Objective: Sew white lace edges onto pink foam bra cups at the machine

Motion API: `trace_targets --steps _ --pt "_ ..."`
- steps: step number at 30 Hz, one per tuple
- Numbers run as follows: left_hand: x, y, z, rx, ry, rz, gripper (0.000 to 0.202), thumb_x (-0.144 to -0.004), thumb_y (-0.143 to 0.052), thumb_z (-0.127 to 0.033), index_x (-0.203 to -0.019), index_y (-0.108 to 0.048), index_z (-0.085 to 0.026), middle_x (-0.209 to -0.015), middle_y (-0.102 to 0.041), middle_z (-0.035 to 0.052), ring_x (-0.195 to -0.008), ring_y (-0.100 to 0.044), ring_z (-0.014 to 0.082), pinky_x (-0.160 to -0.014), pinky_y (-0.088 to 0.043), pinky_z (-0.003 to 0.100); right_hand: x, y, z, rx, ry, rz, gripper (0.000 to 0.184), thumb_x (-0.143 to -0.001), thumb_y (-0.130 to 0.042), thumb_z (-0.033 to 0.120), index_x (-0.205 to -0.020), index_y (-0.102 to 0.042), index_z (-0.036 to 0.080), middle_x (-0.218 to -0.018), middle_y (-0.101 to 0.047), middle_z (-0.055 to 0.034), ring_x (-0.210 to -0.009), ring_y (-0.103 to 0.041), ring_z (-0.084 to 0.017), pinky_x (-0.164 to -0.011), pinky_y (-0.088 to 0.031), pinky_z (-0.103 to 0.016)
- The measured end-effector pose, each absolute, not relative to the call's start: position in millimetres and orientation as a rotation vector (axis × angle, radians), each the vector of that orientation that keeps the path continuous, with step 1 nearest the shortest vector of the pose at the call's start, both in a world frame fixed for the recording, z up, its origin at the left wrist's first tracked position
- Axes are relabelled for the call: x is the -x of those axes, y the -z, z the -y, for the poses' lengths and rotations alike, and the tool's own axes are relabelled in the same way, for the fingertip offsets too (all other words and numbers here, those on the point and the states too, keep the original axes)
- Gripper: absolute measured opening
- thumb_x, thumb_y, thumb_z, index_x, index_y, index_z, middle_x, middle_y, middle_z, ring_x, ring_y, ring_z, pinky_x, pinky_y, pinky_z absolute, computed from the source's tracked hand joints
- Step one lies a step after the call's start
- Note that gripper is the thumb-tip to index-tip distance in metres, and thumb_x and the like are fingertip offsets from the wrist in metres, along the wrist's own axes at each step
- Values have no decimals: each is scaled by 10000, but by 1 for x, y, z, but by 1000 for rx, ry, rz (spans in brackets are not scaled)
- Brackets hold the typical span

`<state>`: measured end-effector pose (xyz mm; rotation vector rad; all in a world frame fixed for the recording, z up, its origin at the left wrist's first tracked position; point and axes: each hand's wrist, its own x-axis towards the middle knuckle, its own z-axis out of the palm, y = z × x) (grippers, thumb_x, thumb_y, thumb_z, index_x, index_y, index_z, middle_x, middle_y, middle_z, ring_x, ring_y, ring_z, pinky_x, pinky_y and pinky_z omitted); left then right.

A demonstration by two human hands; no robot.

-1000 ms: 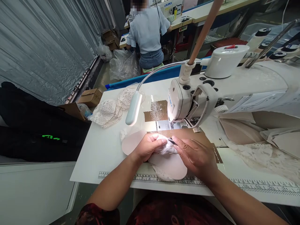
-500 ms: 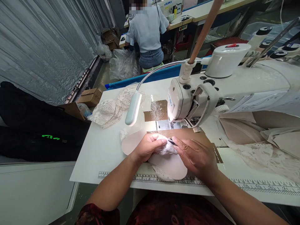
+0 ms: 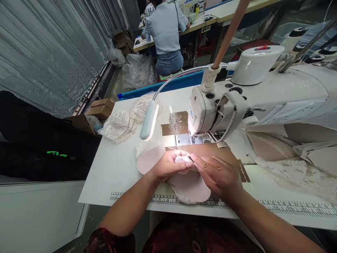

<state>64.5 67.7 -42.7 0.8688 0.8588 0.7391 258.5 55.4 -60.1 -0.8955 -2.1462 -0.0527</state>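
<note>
Close in front of the sewing machine [image 3: 201,109], my left hand [image 3: 168,165] is closed on the edge of a lace-covered bra cup [image 3: 191,186]. The cup's smooth pale inside faces up, and lace shows along its lower rim. In my right hand [image 3: 219,172] is a small dark pointed tool that looks like thread snips [image 3: 190,159]; most of it is hidden by the fingers. Its tip is at the lace between my two hands. A second bra cup [image 3: 150,160] lies on the table just left of my left hand.
Stacked lace cups [image 3: 119,126] lie at the table's left. A lamp [image 3: 149,121] hangs over the work. Right of the machine are beige cup pieces [image 3: 271,144] and lace [image 3: 289,170]. A printed ruler [image 3: 295,209] runs along the front edge. A person [image 3: 167,31] sits ahead.
The tool's tip has sunk in between my fingers, so less of it shows. My left fingers have closed further over the lace. The cup stays in place.
</note>
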Motion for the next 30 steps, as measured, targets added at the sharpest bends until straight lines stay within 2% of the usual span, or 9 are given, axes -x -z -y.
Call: trace_targets --steps 5,12,16,21,30 --pt "-66 41 -68 -881 -725 -924 289 -706 -762 -329 -873 -669 -112 -733 -639 44 -661 -561 123 -653 -431 261 -258 60 -55 901 -24 2117 499 -840 -540 103 -1324 -534 225 -950 -729 -53 -780 -664 -178 -682 -549 -307" --pt "-66 38 -69 -879 -762 -964 247 -704 -761 -323 -816 -686 -118 -739 -672 39 -657 -585 128 -676 -465 277 -257 59 -55 1011 -172 1975 321 -860 -565 140 -1170 -644 158 -941 -731 -84 -784 -684 -170 -715 -567 -283" --pt "-64 42 -70 -863 -778 -968 265 -671 -795 -323 -805 -699 -115 -745 -686 39 -669 -603 133 -684 -480 274 -258 59 -55 1014 -190 1977 340 -864 -557 145 -1194 -633 175 -960 -729 -77 -806 -683 -173 -727 -565 -286" --pt "-64 44 -71 -856 -823 -925 253 -717 -762 -322 -861 -724 -117 -843 -721 66 -762 -644 157 -764 -502 283 -258 62 -54 1005 -171 2002 351 -850 -579 145 -1196 -637 158 -892 -722 -74 -738 -673 -167 -674 -553 -278" --pt "-64 40 -70 -874 -827 -898 236 -757 -732 -295 -901 -730 -108 -868 -730 79 -781 -661 160 -761 -519 263 -257 63 -53 1016 -103 2039 329 -840 -603 130 -1164 -643 92 -803 -707 -81 -700 -656 -173 -649 -530 -283"
